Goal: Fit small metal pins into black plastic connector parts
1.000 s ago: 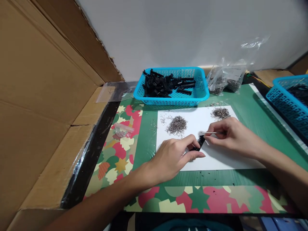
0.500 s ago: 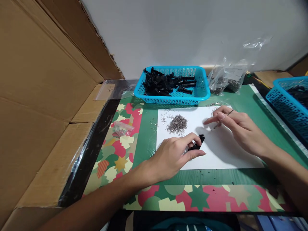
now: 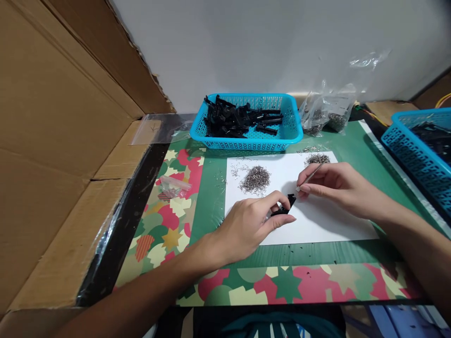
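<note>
My left hand point(image 3: 251, 224) rests on a white sheet point(image 3: 327, 225) and pinches a small black plastic part point(image 3: 286, 206) between thumb and fingers. My right hand point(image 3: 334, 187) holds thin metal tweezers point(image 3: 310, 177), their tip just right of the black part's upper end. A pile of tiny metal springs point(image 3: 255, 179) lies on the sheet above my left hand. A smaller spring pile point(image 3: 317, 159) sits behind my right hand.
A blue basket point(image 3: 289, 136) of black parts stands at the back. Clear bags of springs point(image 3: 326, 115) lie right of it. Another blue basket point(image 3: 416, 155) is at the far right. Cardboard walls point(image 3: 63, 117) rise on the left. A small zip bag point(image 3: 174, 187) lies on the patterned mat.
My right hand went back to the smaller spring pile with the tweezers, then returned so the tip is beside the black part again. My left hand kept its hold.
</note>
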Available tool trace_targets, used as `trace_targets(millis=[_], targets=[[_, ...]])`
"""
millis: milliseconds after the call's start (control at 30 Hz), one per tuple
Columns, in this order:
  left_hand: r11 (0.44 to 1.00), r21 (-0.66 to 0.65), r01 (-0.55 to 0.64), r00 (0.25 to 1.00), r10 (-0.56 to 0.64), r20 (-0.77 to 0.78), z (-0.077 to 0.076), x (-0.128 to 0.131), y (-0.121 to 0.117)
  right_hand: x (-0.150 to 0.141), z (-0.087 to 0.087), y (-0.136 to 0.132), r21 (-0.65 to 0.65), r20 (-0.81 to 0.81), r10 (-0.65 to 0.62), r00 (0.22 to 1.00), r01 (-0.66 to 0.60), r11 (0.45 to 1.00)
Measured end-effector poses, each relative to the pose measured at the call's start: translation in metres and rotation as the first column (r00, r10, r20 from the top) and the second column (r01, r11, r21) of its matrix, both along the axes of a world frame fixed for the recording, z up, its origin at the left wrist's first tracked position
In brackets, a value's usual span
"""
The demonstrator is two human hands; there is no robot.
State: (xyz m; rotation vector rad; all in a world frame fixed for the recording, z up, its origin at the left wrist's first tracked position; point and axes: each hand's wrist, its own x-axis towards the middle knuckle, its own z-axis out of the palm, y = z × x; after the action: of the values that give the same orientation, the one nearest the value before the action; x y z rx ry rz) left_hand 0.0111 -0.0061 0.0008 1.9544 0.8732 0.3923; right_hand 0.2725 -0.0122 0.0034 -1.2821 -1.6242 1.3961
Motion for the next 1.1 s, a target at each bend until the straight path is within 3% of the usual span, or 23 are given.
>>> trace_targets(millis=[167,367,700,1100], targets=[[1.000,0.002,-0.003,1.000,0.003,-0.001,-0.0020,0.0004,0.0001,0.0005,0.0021,-0.0053,0.129,0.179,0.043,0.983,-0.067,0.989],[1.000,0.014,0.003,1.000,-0.002,-0.012,-0.0035,-0.0004,-0.0001,0.0002,0.0013,-0.0052,0.107,0.271,0.090,0.958,-0.123,0.987],[0.999,-0.051,0.001,1.000,0.000,0.013,-0.0052,0.0010,-0.0015,-0.0030,0.0044,-0.0049,0.141,0.348,0.102,0.932,-0.160,0.977],[1.000,-0.022,0.012,1.000,-0.011,0.011,-0.0032,0.0033,-0.0012,-0.0056,0.0041,-0.0030,0.178,0.391,0.108,0.914,-0.190,0.965]])
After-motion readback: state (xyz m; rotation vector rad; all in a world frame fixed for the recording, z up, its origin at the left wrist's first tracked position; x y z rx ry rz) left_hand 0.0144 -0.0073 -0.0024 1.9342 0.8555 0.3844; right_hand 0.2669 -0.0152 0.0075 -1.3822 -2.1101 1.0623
